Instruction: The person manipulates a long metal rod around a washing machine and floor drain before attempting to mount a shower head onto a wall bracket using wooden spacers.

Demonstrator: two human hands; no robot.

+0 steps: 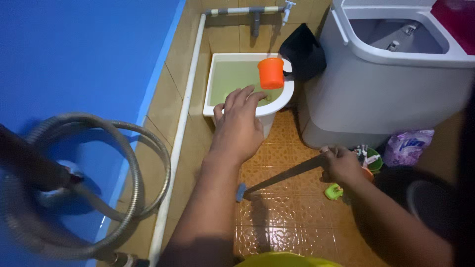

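My left hand (239, 126) is stretched out ahead of me, palm down, fingers loosely spread and gripping nothing, its fingertips over the near rim of the white water basin (215, 86) that stands on the floor in the corner by the tiled wall. The basin is full of greenish water, and an orange dipper cup (270, 72) sits at its far right edge, just beyond my fingers and not touched by them.

My right hand (341, 163) is lower and to the right, closed around the upper end of a long dark handle (284, 175). The handle slants down to the left, and its small blue head (241, 192) rests on the orange-brown floor tiles (292, 217).

Just beside my right hand lie a small green object (334, 192), a green tub (373, 160) and a purple pouch (408, 146), all on the floor at the foot of the grey washing machine (386, 94). A black bag (303, 52) is tucked between the machine and the basin. At my left a coiled metal hose (136, 163) hangs against the blue wall (74, 54).
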